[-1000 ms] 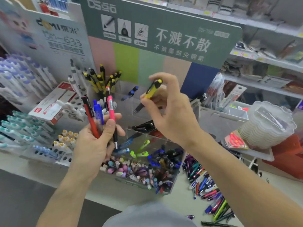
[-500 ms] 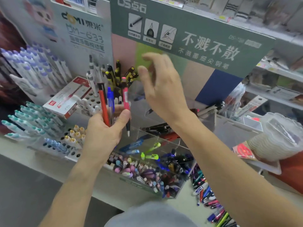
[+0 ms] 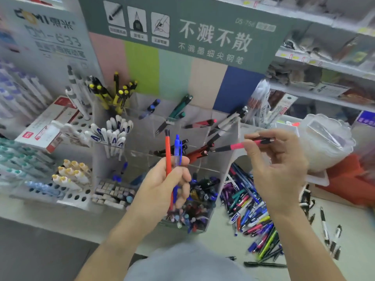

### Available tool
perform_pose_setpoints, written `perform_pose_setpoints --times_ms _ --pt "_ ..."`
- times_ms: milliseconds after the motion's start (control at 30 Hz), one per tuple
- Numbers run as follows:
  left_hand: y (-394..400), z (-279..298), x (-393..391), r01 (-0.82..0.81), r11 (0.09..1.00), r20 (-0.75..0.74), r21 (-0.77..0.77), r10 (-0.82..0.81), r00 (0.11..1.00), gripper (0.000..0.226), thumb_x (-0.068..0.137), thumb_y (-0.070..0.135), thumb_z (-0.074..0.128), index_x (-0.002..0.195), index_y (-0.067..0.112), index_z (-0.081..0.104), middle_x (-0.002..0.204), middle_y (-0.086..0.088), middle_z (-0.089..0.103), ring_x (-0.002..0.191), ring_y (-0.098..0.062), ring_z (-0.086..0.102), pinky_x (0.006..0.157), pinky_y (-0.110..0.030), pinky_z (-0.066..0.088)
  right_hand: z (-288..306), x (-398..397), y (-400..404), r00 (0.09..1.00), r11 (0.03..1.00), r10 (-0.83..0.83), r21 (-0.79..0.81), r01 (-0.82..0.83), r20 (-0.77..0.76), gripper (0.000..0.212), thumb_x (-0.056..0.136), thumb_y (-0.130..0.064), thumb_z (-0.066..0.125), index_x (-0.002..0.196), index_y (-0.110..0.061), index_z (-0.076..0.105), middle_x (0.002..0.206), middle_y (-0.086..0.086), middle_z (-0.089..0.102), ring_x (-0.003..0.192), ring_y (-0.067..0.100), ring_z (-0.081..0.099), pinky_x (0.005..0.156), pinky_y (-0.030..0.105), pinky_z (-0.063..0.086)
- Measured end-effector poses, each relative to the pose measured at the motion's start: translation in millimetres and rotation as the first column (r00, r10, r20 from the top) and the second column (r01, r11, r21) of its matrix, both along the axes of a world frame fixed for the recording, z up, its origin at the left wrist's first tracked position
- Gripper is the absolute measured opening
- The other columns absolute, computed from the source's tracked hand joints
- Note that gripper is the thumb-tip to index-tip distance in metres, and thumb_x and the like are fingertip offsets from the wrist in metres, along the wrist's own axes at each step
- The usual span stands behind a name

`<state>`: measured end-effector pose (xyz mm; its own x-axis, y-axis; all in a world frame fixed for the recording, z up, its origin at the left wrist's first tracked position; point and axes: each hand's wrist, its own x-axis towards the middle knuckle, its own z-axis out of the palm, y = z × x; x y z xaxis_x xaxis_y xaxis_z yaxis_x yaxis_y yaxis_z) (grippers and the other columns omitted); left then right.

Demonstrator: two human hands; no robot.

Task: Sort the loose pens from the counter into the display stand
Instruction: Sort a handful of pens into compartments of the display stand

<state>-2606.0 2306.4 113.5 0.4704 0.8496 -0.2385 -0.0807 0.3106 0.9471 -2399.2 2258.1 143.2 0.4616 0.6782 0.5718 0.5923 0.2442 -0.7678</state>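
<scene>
Over the clear display stand [image 3: 219, 138], seen from the head camera, the right hand [image 3: 278, 171] pinches a pink pen with a black grip [image 3: 239, 146] between thumb and fingertips, holding it almost level with its tip pointing left toward the upper compartments. A second ago that same hand carried a yellow-and-black pen toward the back of the stand; half a second ago it was reaching in by the yellow-capped cluster [image 3: 113, 94], and the yellow pen is no longer in it, so I judge it was dropped among its fellows there. The pink pen stood in the left hand's bundle before and has now passed across. The left hand [image 3: 162, 187] is curled round what remains, an orange-red pen [image 3: 168, 157] and a blue pen [image 3: 177, 151], both upright, in front of the stand's middle tier.

Sorting looks to be going pen by pen: one placed, one in transit, two waiting. On the counter to the right, the heap of loose pens [image 3: 249, 211] lies large and untouched, so much of the job seems left.
</scene>
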Motion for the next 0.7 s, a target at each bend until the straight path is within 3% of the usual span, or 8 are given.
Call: perform_pose_setpoints --times_ms 100,167,267,367,467,567,700 --pt "-9.5 -0.9 -0.2 0.067 0.997 0.060 0.022 -0.068 0.996 0.020 0.103 0.016 0.044 0.116 0.008 0.057 0.078 -0.011 0.062 0.054 -0.026 0.054 0.049 -0.032 0.047 -17.6 0.8 8.9 0.972 0.995 0.028 -0.102 -0.004 0.235 0.020 0.083 -0.013 0.083 0.097 -0.008 0.070 0.087 -0.002 0.071 0.075 0.007 0.068 0.074 0.021 0.056" --pt "-14.3 -4.0 -3.0 0.072 0.997 0.065 0.010 -0.072 0.995 0.026 0.101 0.025 0.044 0.120 0.012 0.057 0.079 -0.008 0.061 0.046 -0.022 0.049 0.041 -0.027 0.039 -27.5 0.1 13.9 0.952 0.986 0.026 -0.164 0.025 0.304 0.016 0.082 -0.015 0.084 0.093 -0.007 0.076 0.088 0.001 0.068 0.071 0.006 0.063 0.072 0.017 0.053" --pt "-20.1 -8.6 -9.4 0.067 0.996 0.077 -0.053 -0.063 0.995 0.031 0.099 0.035 0.042 0.113 0.020 0.065 0.070 -0.004 0.052 0.041 -0.015 0.030 0.041 -0.021 0.022 -35.9 -1.0 14.4 0.950 0.971 0.036 -0.234 0.039 0.310 0.012 0.085 -0.016 0.080 0.093 -0.008 0.080 0.091 0.003 0.062 0.070 0.010 0.060 0.071 0.014 0.049" --pt "-24.4 -12.8 -14.9 0.066 0.994 0.112 -0.086 -0.056 0.992 0.032 0.096 0.039 0.045 0.105 0.022 0.070 0.068 -0.003 0.046 0.043 -0.013 0.025 0.042 -0.023 0.020 -36.5 1.1 11.4 0.936 0.965 0.034 -0.255 0.060 0.351 0.008 0.085 -0.012 0.080 0.092 -0.008 0.081 0.088 0.002 0.060 0.067 0.011 0.057 0.070 0.009 0.046" --pt "-27.3 -17.7 -18.3 0.080 0.993 0.100 -0.090 -0.071 0.992 0.031 0.097 0.037 0.046 0.107 0.018 0.068 0.069 -0.003 0.045 0.043 -0.013 0.025 0.042 -0.023 0.021 -35.6 1.3 7.3 0.911 0.944 0.068 -0.321 0.073 0.406 0.016 0.083 -0.014 0.082 0.099 -0.011 0.080 0.088 0.001 0.057 0.064 0.011 0.055 0.069 0.021 0.051" --pt "-27.2 -19.0 -19.3 0.115 0.989 0.090 -0.095 -0.107 0.990 0.030 0.097 0.036 0.047 0.108 0.017 0.068 0.071 -0.004 0.046 0.044 -0.012 0.026 0.042 -0.022 0.020 -35.9 3.3 6.9 0.859 0.844 0.119 -0.506 0.176 0.497 0.033 0.085 -0.026 0.081 0.117 -0.018 0.074 0.085 -0.004 0.045 0.064 0.017 0.048 0.064 0.030 0.041" --pt "-25.6 -19.4 -17.9 0.130 0.988 0.076 -0.088 -0.123 0.989 0.028 0.098 0.036 0.047 0.105 0.020 0.070 0.071 -0.004 0.048 0.044 -0.012 0.028 0.042 -0.022 0.021 -29.0 5.5 10.6 0.848 0.834 0.158 -0.528 0.160 0.506 0.022 0.088 -0.035 0.076 0.100 -0.017 0.079 0.079 -0.005 0.050 0.065 0.019 0.053 0.062 0.031 0.043"
